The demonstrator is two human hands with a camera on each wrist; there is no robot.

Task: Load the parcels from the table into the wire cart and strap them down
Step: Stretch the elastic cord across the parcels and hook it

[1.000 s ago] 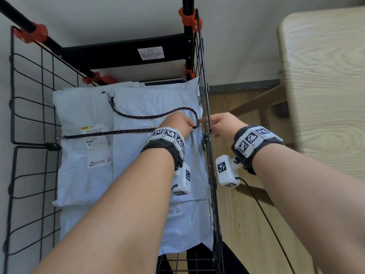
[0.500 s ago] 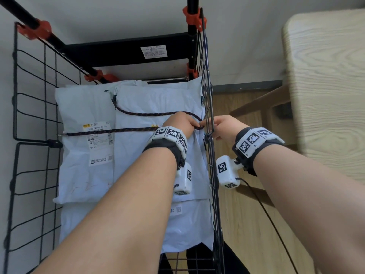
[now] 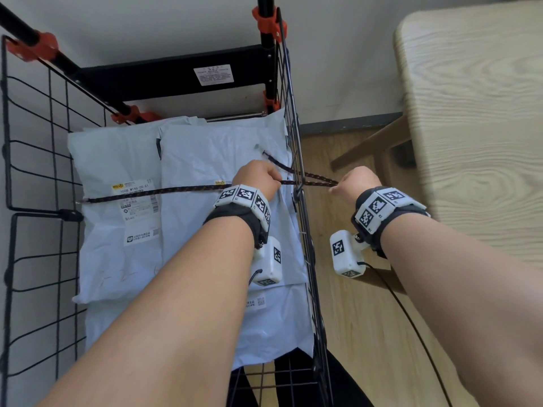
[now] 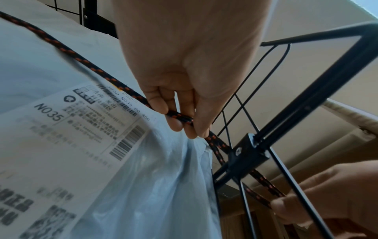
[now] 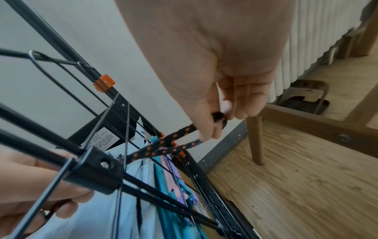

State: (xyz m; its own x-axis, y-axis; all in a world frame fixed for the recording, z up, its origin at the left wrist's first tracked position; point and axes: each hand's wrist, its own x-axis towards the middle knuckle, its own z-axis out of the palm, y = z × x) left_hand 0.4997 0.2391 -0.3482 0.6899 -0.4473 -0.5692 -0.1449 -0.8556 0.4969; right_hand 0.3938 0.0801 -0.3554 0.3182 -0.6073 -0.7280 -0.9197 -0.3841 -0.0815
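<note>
Several pale blue parcels [image 3: 123, 254] lie stacked in the black wire cart [image 3: 305, 230]. A black cord with orange flecks [image 3: 152, 193] stretches across the top parcels from the cart's left side. My left hand [image 3: 258, 179] is inside the cart and pinches the cord [image 4: 180, 117] close to the right wire wall. Outside that wall my right hand [image 3: 354, 183] pinches a doubled loop of the same cord [image 5: 174, 143], which passes through the mesh. The cord's loose end [image 3: 266, 154] lies on a parcel behind my left hand.
A light wooden table [image 3: 476, 118] stands to the right, its leg [image 3: 373, 148] near the cart. Wood floor [image 3: 367, 333] lies between them. A white wall is behind the cart. Orange clips [image 3: 266, 20] mark the cart's frame posts.
My right hand has pulled the cord loop out through the right wire wall, away from the cart. The slack loop on the parcels has shortened and the cord now runs taut.
</note>
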